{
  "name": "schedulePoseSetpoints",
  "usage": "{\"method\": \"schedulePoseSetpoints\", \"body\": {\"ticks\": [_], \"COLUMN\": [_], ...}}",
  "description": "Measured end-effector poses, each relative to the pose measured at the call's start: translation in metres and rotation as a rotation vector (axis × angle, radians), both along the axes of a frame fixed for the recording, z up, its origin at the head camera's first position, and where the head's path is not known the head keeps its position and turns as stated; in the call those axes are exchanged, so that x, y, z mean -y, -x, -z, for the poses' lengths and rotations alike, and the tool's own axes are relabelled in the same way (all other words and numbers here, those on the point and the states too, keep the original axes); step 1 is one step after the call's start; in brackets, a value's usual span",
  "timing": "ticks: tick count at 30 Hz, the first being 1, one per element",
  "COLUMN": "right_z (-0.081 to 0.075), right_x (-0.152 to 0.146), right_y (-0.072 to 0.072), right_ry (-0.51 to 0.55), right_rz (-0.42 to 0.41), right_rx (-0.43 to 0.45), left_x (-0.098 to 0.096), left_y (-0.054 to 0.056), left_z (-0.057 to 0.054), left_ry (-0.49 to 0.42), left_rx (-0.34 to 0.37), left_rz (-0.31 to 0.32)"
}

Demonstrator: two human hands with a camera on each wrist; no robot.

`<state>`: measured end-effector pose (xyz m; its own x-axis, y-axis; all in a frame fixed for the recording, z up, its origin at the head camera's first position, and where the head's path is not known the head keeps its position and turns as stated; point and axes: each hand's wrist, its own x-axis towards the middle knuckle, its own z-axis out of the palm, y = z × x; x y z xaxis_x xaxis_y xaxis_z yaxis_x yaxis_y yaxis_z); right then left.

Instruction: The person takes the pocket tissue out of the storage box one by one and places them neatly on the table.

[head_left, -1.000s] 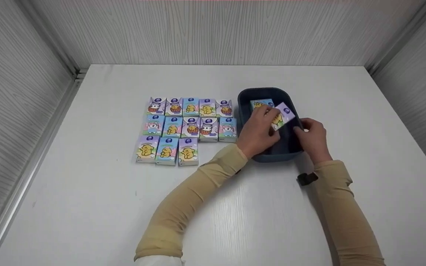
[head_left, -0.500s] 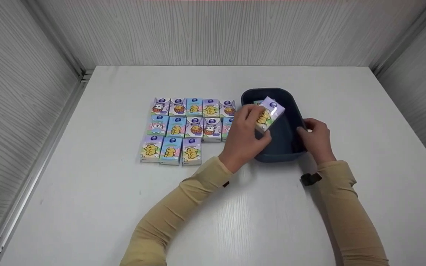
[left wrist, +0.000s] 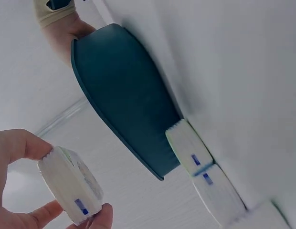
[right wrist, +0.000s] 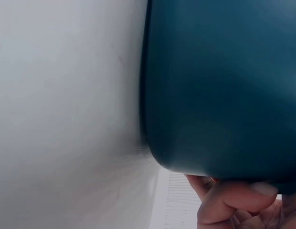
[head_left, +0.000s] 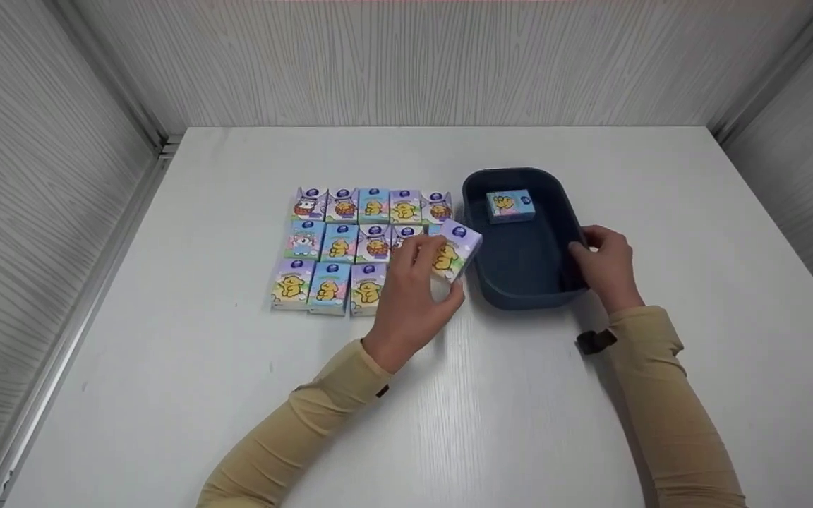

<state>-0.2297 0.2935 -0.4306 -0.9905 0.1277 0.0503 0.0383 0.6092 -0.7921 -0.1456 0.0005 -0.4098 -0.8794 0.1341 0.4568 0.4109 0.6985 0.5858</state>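
Note:
My left hand [head_left: 413, 300] pinches a purple tissue pack [head_left: 457, 250] with a yellow puppy print, tilted above the right end of the rows of packs. In the left wrist view, thumb and fingertips hold this white-sided pack [left wrist: 71, 186] by its edges. My right hand [head_left: 605, 264] grips the right rim of a dark blue bin [head_left: 530, 300], thumb over the edge. Inside the bin, near its far left corner, lies one blue tissue pack [head_left: 511, 206]. The right wrist view shows fingers [right wrist: 234, 200] curled at the bin's wall [right wrist: 219, 95].
Left of the bin, several tissue packs [head_left: 339, 243] lie flat in three tight rows, blue and purple mixed. The white table [head_left: 491, 416] meets grey wood-grain panels [head_left: 442, 63] at the back and sides.
My left hand has lifted the purple pack out of the bin and carried it left, over the rows. The blue pack in the bin now shows fully. The right hand stays on the rim.

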Motion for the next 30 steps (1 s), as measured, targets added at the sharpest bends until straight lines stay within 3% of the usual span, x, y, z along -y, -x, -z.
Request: {"method": "schedulePoseSetpoints", "body": {"ticks": [4,9,18,25,30], "right_z": [0.001,0.002,0.004,0.004,0.004], "right_x": [0.000,-0.001,0.000,0.000,-0.001], "right_y": [0.001,0.002,0.001,0.001,0.002], "right_ry": [-0.006,-0.009,0.007,0.001,-0.002], "right_rz": [0.003,0.005,0.001,-0.006,-0.009], "right_rx": [-0.002,-0.004,-0.004,-0.025,-0.014], "left_x": [0.009,0.015,0.016,0.019,0.020], "left_y": [-0.011,-0.024,-0.034,-0.032,-0.032], "left_z": [0.009,0.018,0.024,0.016,0.012], "left_ry": [0.102,0.310,0.656,0.784,0.785], "left_rx": [-0.004,0.014,0.165,0.231,0.266], "left_rz": [-0.043,-0.055,-0.045,-0.034,-0.008]}}
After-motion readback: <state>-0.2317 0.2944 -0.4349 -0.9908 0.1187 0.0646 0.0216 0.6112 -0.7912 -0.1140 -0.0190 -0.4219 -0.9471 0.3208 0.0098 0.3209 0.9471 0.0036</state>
